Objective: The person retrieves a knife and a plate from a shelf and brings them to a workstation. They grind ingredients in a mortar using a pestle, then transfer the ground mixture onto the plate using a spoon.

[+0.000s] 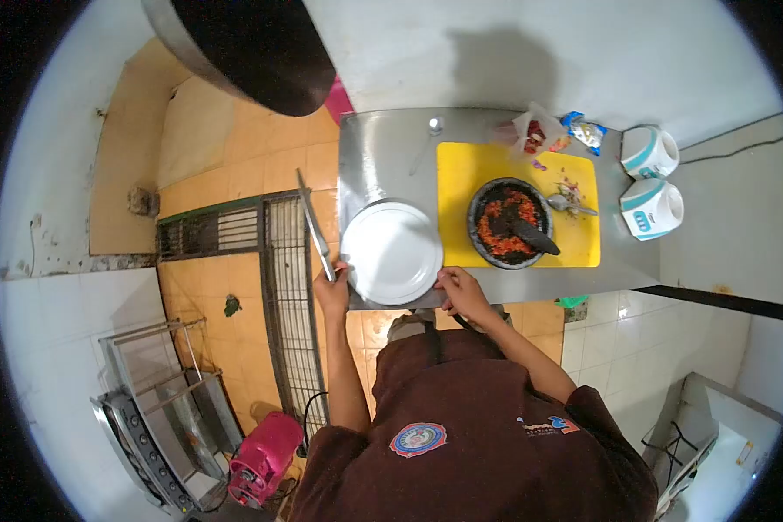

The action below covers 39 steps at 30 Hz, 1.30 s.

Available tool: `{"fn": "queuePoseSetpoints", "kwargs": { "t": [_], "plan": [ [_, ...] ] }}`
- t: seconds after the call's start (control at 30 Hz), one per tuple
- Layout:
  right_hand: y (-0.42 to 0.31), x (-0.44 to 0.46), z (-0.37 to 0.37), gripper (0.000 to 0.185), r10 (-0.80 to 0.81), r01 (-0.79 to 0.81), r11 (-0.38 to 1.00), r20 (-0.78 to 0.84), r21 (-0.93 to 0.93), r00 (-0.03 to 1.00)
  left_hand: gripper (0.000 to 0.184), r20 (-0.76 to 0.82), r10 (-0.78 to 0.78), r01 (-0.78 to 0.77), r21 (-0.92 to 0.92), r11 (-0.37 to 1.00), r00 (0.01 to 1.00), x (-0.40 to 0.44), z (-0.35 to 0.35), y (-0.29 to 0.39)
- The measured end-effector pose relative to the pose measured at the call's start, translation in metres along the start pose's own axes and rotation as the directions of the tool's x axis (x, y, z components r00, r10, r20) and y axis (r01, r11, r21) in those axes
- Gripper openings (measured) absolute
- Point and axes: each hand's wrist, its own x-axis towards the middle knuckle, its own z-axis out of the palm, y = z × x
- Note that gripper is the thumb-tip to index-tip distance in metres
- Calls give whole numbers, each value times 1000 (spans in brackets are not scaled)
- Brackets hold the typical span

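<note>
My left hand (331,291) is closed around a knife (316,228), which points up and away past the table's left edge. Its fingers are close to the left rim of a round white plate (391,252). At the plate's lower right rim is my right hand (464,294), fingers curled and pinching the edge. Just right of the plate, a yellow cutting board (587,248) carries a dark stone mortar (472,222) of crushed red paste (494,216). The pestle (535,237) leans inside it. A metal spoon (558,203) lies beside the mortar among scraps (569,187).
Behind the board on the steel table (378,148) are a plastic bag with red contents (533,137), a blue packet (585,132) and another spoon (435,126). Two white-and-teal appliances (651,209) stand right. A pink gas cylinder (268,452) and metal rack (161,374) are on the left.
</note>
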Motion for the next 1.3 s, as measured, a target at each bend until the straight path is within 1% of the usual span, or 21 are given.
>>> {"fn": "queuePoseSetpoints", "kwargs": {
  "t": [0.03,0.07,0.13,0.17,0.27,0.3,0.37,0.4,0.43,0.47,0.6,0.7,0.73,0.83,0.9,0.97,1.0,1.03,1.1,1.2,1.3],
  "plan": [
    [7,-8,-8,46,-79,73,989,-47,-130,996,21,-34,-9,11,33,999,999,-6,2,8],
    [31,-6,-18,41,-253,214,924,-87,-317,963,27,-96,23,-18,47,999,995,-15,4,17],
    [29,-37,-46,37,-218,204,966,-77,-157,973,43,-143,116,-111,46,993,983,-23,1,17],
    [18,-52,-59,35,-203,198,977,-67,-76,977,37,-137,54,-47,55,997,989,-38,4,54],
    [-12,-86,-88,33,-108,108,993,-14,-45,994,26,50,143,-141,-26,990,989,-56,24,73],
    [-28,-96,-93,34,-221,219,972,-21,-85,975,22,137,154,-141,-99,985,979,-69,40,92],
    [-54,-106,-97,39,-439,431,890,-23,-151,898,31,376,92,14,-269,963,922,-115,103,169],
    [-54,-103,-98,40,-521,508,850,-79,-140,850,37,426,310,-228,-232,946,850,-125,129,186],
    [-54,-99,-99,42,-595,580,803,-136,-138,792,43,479,498,-457,-211,864,723,-134,151,198],
    [-52,-97,-105,43,-664,649,748,-189,-143,723,54,506,544,-505,-227,833,670,-147,172,206],
    [-30,-97,-150,47,-572,630,774,-363,57,735,83,573,638,-579,-318,751,514,-183,240,244],
    [-29,-116,-202,43,-385,492,835,-377,248,843,94,626,639,-455,-457,765,446,-209,277,252],
    [-23,-115,-216,43,-382,515,814,-420,268,823,95,675,642,-569,-385,727,363,-215,286,256],
    [21,-101,-263,41,-341,526,804,-509,278,790,96,628,655,-710,-223,668,420,-225,300,266],
    [85,-80,-303,40,-284,449,866,-524,219,803,93,563,626,-670,-165,724,539,-215,304,257],
    [94,-92,-326,40,-165,169,985,-562,-44,811,89,485,561,-553,-176,814,671,-197,304,240],
    [98,-97,-334,41,-108,8,986,-590,-169,800,87,410,562,-572,-112,813,719,-188,300,240],
    [108,-98,-337,41,-127,5,979,-593,-202,795,84,331,563,-583,-45,811,758,-177,292,239],
    [129,-91,-344,41,-167,-1,962,-595,-272,786,83,205,418,-421,-35,907,885,-153,281,214],
    [138,-74,-356,35,-204,-33,940,-637,-340,743,82,5,318,-316,138,939,948,-132,257,185],
    [142,-45,-370,37,-375,39,880,-644,-473,667,82,-81,201,-179,223,958,976,-130,239,162]
  ]
}}
